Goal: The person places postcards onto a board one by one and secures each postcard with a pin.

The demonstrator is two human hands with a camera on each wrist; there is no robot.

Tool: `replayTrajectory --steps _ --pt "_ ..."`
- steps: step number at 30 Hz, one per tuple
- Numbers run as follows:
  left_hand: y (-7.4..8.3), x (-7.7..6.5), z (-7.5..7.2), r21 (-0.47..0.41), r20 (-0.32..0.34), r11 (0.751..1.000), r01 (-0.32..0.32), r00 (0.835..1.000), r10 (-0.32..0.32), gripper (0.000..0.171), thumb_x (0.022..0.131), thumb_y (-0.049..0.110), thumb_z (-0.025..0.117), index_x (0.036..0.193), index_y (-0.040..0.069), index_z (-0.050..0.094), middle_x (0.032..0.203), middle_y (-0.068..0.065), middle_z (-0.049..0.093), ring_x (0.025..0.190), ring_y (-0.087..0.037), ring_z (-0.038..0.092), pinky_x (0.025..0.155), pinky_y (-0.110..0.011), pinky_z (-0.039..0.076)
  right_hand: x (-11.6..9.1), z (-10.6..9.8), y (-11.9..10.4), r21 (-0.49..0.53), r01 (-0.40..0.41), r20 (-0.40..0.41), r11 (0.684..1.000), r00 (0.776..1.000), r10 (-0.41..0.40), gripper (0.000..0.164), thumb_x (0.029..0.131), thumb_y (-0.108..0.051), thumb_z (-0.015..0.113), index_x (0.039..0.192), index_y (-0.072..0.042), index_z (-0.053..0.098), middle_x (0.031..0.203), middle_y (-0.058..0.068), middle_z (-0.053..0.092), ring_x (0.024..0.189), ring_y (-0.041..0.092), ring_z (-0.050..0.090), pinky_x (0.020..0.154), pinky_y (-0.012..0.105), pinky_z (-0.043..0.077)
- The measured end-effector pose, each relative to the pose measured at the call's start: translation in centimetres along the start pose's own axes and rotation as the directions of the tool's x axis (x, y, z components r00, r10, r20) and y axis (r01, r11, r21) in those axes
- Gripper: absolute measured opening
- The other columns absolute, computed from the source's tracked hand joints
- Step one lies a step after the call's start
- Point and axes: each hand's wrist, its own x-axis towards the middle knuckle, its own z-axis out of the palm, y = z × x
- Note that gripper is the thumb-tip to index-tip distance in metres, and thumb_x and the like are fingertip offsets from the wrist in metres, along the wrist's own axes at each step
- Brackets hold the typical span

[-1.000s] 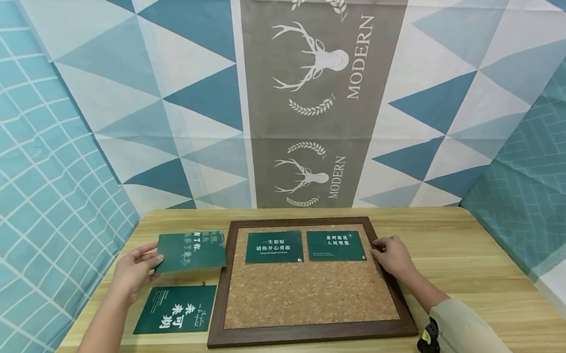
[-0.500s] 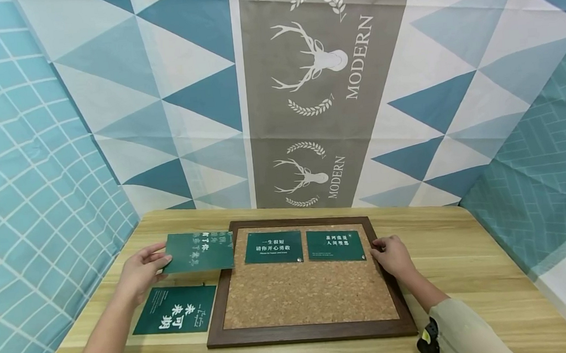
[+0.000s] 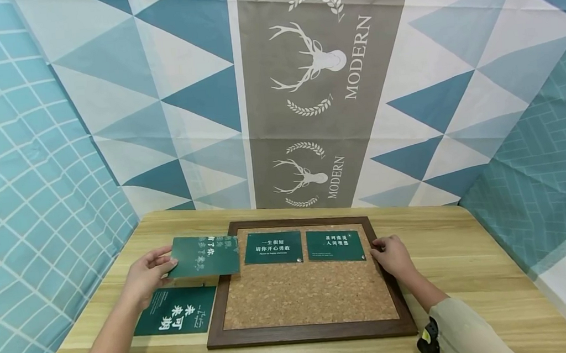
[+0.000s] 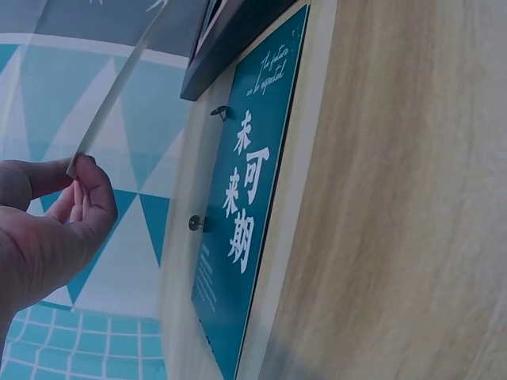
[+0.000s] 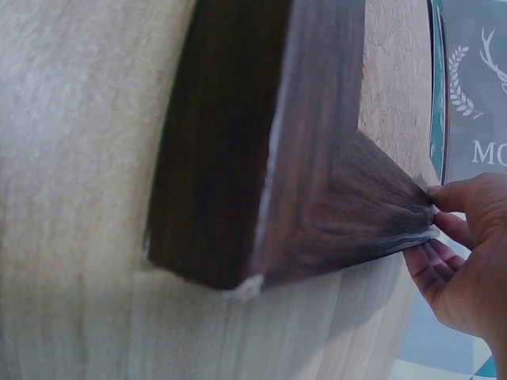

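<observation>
Pinched at its left edge by my left hand (image 3: pixel 148 273), a green card (image 3: pixel 204 256) with white lettering is raised over the left border of a brown-framed cork board (image 3: pixel 312 296). In the left wrist view the left thumb and fingers (image 4: pixel 95 190) meet on the card's edge, seen side-on. My right hand (image 3: pixel 393 255) grips the right side of the frame; in the right wrist view its thumb is on top and its fingers (image 5: pixel 432 265) are at the outer side. Two green cards, a left one (image 3: pixel 273 248) and a right one (image 3: pixel 335 245), lie along the top of the cork.
Another green card (image 3: pixel 174 312) lies on the wooden table (image 3: pixel 459 262) left of the board, partly under the raised card and left hand. Two small dark pins or clips (image 4: pixel 196 223) sit by its edge. A patterned cloth backdrop (image 3: pixel 197 94) stands behind the table.
My left hand has carried the green card to the right and slightly towards me, so its right end now overlaps the frame and cork. The right hand stays on the frame.
</observation>
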Motion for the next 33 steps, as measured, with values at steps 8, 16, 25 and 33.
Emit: replayTrajectory --steps 8,16,25,33 --pt "-0.1 -0.1 0.6 -0.019 0.008 1.0 0.007 1.0 -0.007 0.058 0.095 0.021 0.055 0.143 -0.001 0.031 0.102 0.006 0.05 0.079 -0.001 0.055 0.074 -0.029 0.054 0.0 0.0 0.0 -0.002 0.0 0.0 1.0 1.0 0.0 0.031 0.087 -0.01 0.063 0.111 0.01 0.062 0.104 0.025 0.054 0.087 0.031 0.058 0.07 0.041 0.051" --pt "-0.1 -0.4 1.2 -0.043 0.015 0.999 0.016 1.0 -0.015 0.057 0.094 0.018 0.055 0.143 -0.001 0.032 0.098 0.009 0.051 0.08 -0.001 0.055 0.073 -0.026 0.053 0.0 0.0 0.0 -0.007 0.003 0.004 1.0 1.0 -0.003 0.031 0.087 -0.01 0.063 0.111 0.01 0.062 0.103 0.024 0.054 0.087 0.03 0.057 0.069 0.04 0.051" --pt "0.1 -0.6 1.9 -0.054 0.025 0.998 0.014 1.0 -0.013 0.056 0.094 0.019 0.056 0.142 -0.001 0.034 0.099 0.007 0.051 0.081 -0.003 0.054 0.072 -0.024 0.052 0.0 0.0 0.0 -0.007 0.003 0.003 1.0 1.0 -0.003 0.032 0.087 -0.01 0.063 0.111 0.01 0.062 0.104 0.025 0.054 0.087 0.031 0.058 0.069 0.041 0.051" --pt "0.0 -0.9 2.7 -0.071 0.051 0.997 0.019 0.999 -0.016 0.056 0.094 0.019 0.057 0.141 -0.001 0.034 0.098 0.007 0.051 0.079 -0.003 0.054 0.071 -0.024 0.052 0.0 0.1 0.2 0.0 0.0 0.005 1.0 1.0 0.0 0.032 0.087 -0.011 0.064 0.112 0.01 0.062 0.105 0.025 0.053 0.087 0.031 0.058 0.069 0.04 0.051"
